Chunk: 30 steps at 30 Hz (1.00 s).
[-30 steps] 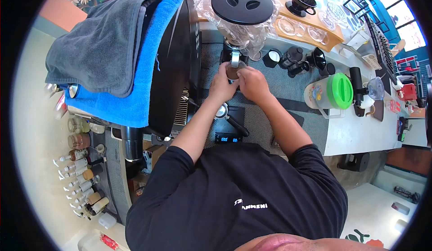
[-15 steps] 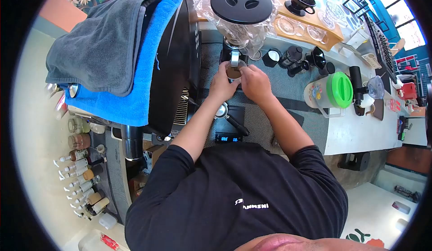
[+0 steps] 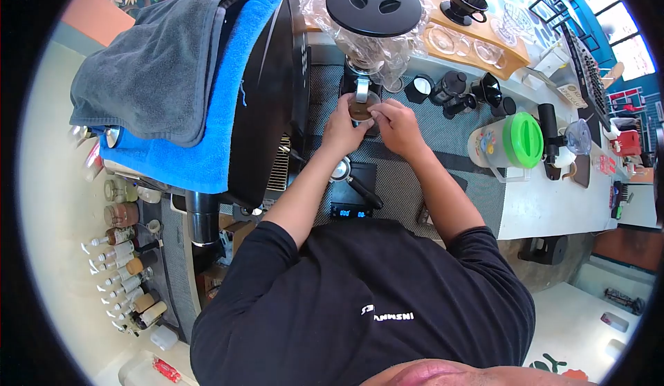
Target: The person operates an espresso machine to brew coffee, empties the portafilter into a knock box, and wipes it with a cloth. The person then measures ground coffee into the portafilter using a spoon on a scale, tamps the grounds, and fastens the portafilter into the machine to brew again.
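From where I'm standing, left/right are as the person faces the grinder.

Landmark: coffee grinder with round black lid and clear plastic around its hopper (image 3: 374,14). Small round pale-rimmed cup (image 3: 376,99) sits directly under its silver metal spout (image 3: 362,87), brown powder (image 3: 358,112) inside. Cup material too small to tell.

Left hand (image 3: 342,127): grip curled around the cup's left side, holding it. Right hand (image 3: 399,127): thumb and fingertips bunched at the cup's right rim; can't tell whether that grip has the rim, something small, or nothing.

Nearer the person than the grinder: flat black scale with lit blue digits (image 3: 364,177), carrying a metal portafilter with black handle (image 3: 364,194). All on the worktop's grey mesh mat (image 3: 446,133).

Left of grinder: big black machine (image 3: 268,95), draped with a bright blue towel (image 3: 220,152) and a dark grey towel (image 3: 149,75).

Right of grinder, going outward: small dark cup with white contents (image 3: 420,88), black cylindrical device (image 3: 449,87), then clear pitcher with bright green lid (image 3: 523,140). Beyond those: black cone dripper (image 3: 465,0) by a wooden stand (image 3: 513,59).
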{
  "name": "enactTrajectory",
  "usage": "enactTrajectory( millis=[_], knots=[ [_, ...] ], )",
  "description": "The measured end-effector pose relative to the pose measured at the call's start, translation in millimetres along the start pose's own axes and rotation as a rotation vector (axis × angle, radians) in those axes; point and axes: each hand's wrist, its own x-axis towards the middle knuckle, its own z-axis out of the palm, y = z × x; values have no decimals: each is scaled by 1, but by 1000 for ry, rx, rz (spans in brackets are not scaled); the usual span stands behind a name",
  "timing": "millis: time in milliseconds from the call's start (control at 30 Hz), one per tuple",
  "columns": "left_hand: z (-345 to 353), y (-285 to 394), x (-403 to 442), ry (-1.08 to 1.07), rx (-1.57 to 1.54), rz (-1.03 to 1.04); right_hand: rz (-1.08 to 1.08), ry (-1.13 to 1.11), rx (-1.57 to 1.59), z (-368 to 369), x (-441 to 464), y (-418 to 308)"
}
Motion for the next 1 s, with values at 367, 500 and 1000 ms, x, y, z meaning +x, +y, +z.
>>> enactTrajectory(
  millis=[367,500,1000],
  knots=[
    [5,-8,2,3,26,31,-5,31,-169,19,0,15],
    [2,-6,3,10,21,43,344,96,82,18,3,11],
    [6,-11,4,33,10,60,93,73,-30,19,1,20]
  ],
)
